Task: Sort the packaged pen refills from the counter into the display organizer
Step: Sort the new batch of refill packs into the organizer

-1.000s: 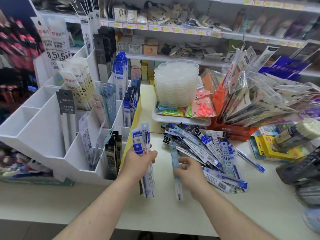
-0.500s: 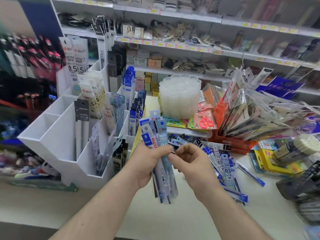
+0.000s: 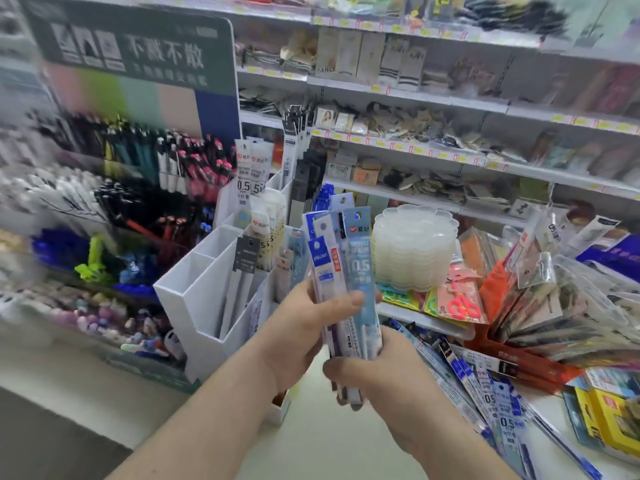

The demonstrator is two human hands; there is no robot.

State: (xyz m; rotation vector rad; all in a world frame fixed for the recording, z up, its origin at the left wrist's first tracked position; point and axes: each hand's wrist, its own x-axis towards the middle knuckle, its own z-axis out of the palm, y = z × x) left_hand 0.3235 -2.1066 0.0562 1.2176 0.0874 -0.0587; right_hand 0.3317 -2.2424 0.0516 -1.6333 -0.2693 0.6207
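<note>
A bundle of blue and white refill packs (image 3: 349,268) stands upright in front of me, held in both hands. My left hand (image 3: 304,327) grips its middle, thumb across the front. My right hand (image 3: 377,368) wraps the lower end from below. The white display organizer (image 3: 204,289) stands just left of the bundle, its tiered slots holding several packs; the front left slots look bare. More refill packs (image 3: 485,393) lie scattered on the counter to the right of my right hand.
A stack of clear plastic trays (image 3: 412,247) stands behind the bundle. An orange bin of bagged goods (image 3: 540,306) leans at the right. Yellow boxes (image 3: 602,420) sit at the far right. A pen rack (image 3: 138,174) fills the left, with shelves behind.
The pack my right hand lifted from the counter has joined the bundle in my left hand. Both hands raised the bundle, and my view tilted up and left.
</note>
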